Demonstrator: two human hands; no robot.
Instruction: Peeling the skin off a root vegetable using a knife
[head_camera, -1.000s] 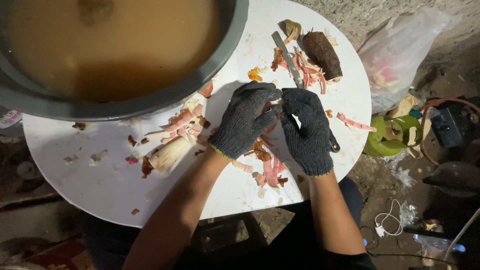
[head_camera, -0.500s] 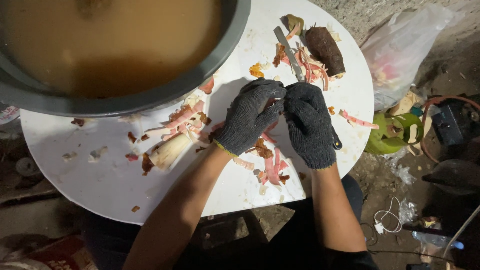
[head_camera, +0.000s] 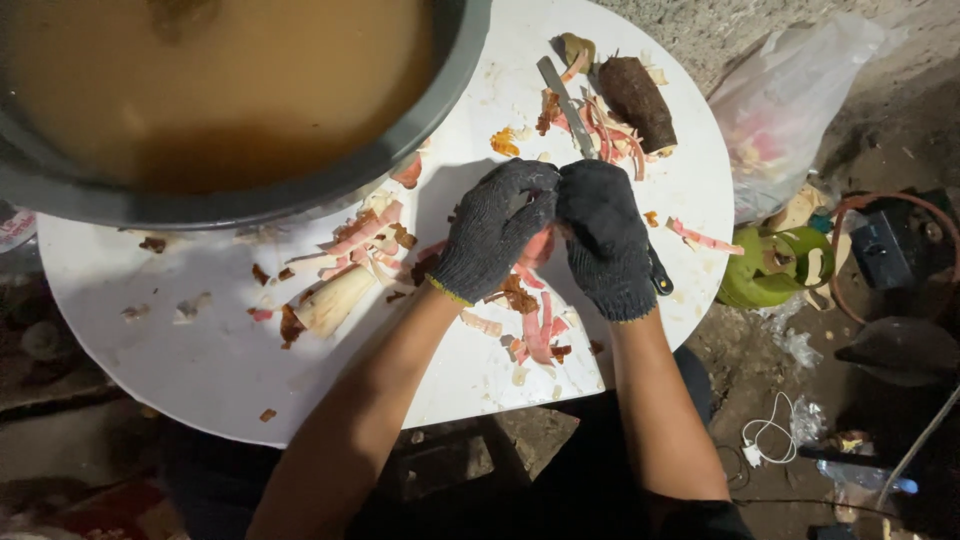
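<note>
round white worktop (head_camera: 180, 370) carries peel scraps; over its middle, left hand (head_camera: 495, 230) and right hand (head_camera: 605, 240), gloved, touch, each grip clamped on one pink peeled piece (head_camera: 538, 248); knife (head_camera: 566, 105) lies beyond.

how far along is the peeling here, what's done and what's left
Done, it seems: one pale peeled stalk lies on the round white board, with pink and brown peelings scattered around it. In hand: the left hand and right hand, both in dark knit gloves, close on a pinkish piece between them. Left: a dark unpeeled stalk at the far edge beside a knife.
</note>
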